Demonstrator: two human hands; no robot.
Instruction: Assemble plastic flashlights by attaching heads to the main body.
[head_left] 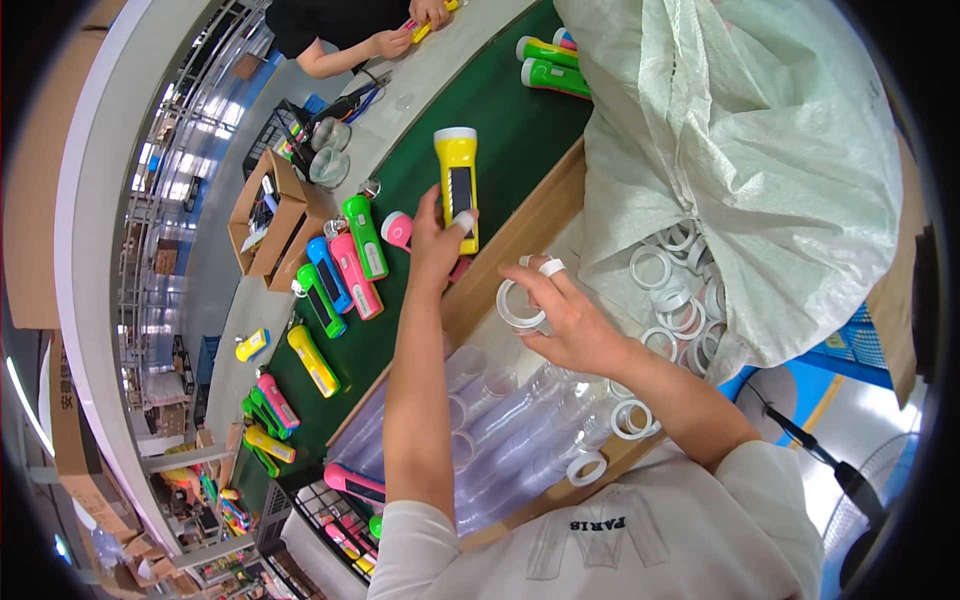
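My left hand [438,240] is wrapped round the lower body of a yellow flashlight [457,150]. It stands nearly upright over the green belt, its white head pointing away from me and a dark panel on its side. In my right hand [572,322] a white plastic ring [502,308] is pinched between thumb and fingers, below and right of the flashlight and apart from it. White bands wrap some of my fingers. Several loose white rings [682,318] spill from the mouth of a white woven sack [700,130] to the right.
Clear plastic sleeves [520,420] fill a cardboard tray before me. Green, pink, blue and yellow flashlights [358,275] lie along the green belt [405,160]. Across it are a small carton [275,220] and a co-worker's hands [392,42]. A black wire basket [320,515] stands near left.
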